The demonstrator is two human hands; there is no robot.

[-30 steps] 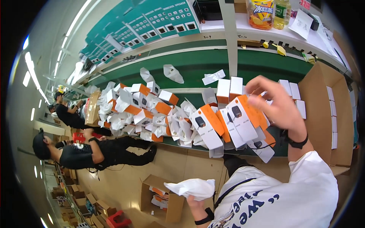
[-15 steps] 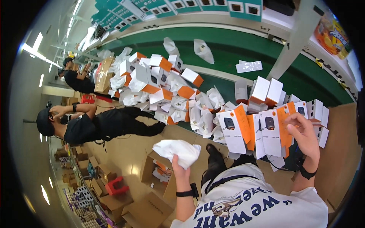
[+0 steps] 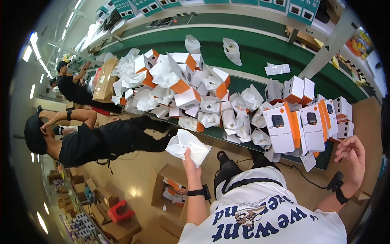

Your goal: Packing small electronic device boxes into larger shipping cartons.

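Note:
My left hand point(image 3: 191, 163) grips a crumpled white bag point(image 3: 185, 144) above the floor, in front of the bench; whether anything is inside it I cannot tell. My right hand point(image 3: 352, 152) is raised beside the bench's right end, fingers loosely bent and apart, with nothing in it. Nearest to it, white and orange product boxes point(image 3: 314, 129) stand in a row, each with a dark device pictured on its front. Left of them lie several opened boxes point(image 3: 210, 105) with white bags sticking out, heaped along the bench.
Behind the heap runs a green bench surface point(image 3: 260, 49) with loose white bags point(image 3: 232, 51) on it. A large cardboard sheet point(image 3: 361, 122) stands at the right. On the floor are an open carton point(image 3: 162, 191) and a red stool point(image 3: 120, 211). A person in black point(image 3: 101, 138) stands at left.
My right hand has moved away from the standing boxes, toward the right. My left hand still holds the white bag. The whole view has shifted slightly.

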